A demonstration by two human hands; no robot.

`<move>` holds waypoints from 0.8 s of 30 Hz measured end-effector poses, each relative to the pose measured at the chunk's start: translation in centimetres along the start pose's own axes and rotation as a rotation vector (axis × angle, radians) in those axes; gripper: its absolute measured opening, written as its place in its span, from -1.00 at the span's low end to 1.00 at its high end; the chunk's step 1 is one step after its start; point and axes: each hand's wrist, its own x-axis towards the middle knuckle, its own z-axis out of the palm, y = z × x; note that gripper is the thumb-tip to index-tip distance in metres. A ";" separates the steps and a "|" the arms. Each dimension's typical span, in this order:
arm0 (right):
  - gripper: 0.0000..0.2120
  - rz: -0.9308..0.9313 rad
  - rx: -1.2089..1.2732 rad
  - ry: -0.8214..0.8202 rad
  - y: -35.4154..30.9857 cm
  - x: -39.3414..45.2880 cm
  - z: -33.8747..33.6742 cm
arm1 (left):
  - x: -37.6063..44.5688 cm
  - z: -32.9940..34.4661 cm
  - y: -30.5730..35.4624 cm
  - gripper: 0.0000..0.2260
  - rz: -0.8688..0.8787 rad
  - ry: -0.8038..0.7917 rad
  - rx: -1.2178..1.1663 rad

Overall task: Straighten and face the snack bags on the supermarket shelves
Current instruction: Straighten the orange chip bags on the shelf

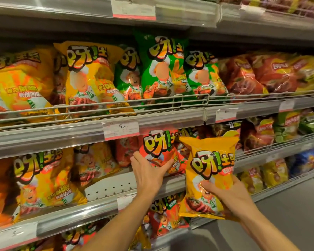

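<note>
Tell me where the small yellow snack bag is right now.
The yellow bag is off the shelf, held upright in the right hand, just right of the red bag the left hand grips.

Snack bags (pixel 91 78) are glossy crinkled plastic film (catching glare); shelf edges (pixel 62 136) look like smooth clear plastic, with thin wire rails (pixel 116 105).

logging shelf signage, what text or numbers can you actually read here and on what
"5.90": price tag on the middle shelf rail.
"呀!土": logo on the yellow bag the right hand holds.
"呀!": red bag the left hand grips.
"Lay's": red bags at upper right, blurred.
Other tags: too blurred.
</note>
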 end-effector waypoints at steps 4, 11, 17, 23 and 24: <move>-0.25 0.001 -0.001 -0.012 -0.2 -0.4 -0.2 | -0.3 -0.1 -0.9 -0.18 -0.015 -0.052 -0.008; -0.44 -0.015 -0.003 -0.020 -0.8 -2.2 -1.2 | -0.2 -1.3 -0.7 -0.08 -0.070 -0.194 0.007; -0.45 -0.040 -0.023 -0.036 -1.7 -4.8 -1.5 | -0.5 -2.5 -1.0 -0.11 -0.080 -0.222 -0.059; -0.40 -0.040 -0.028 -0.104 -2.6 -7.6 0.6 | -0.8 -4.8 -1.5 0.07 -0.118 -0.249 0.003; -0.39 -0.043 -0.040 -0.124 -2.7 -8.0 1.3 | -1.0 -5.6 -1.8 0.02 -0.095 -0.247 0.034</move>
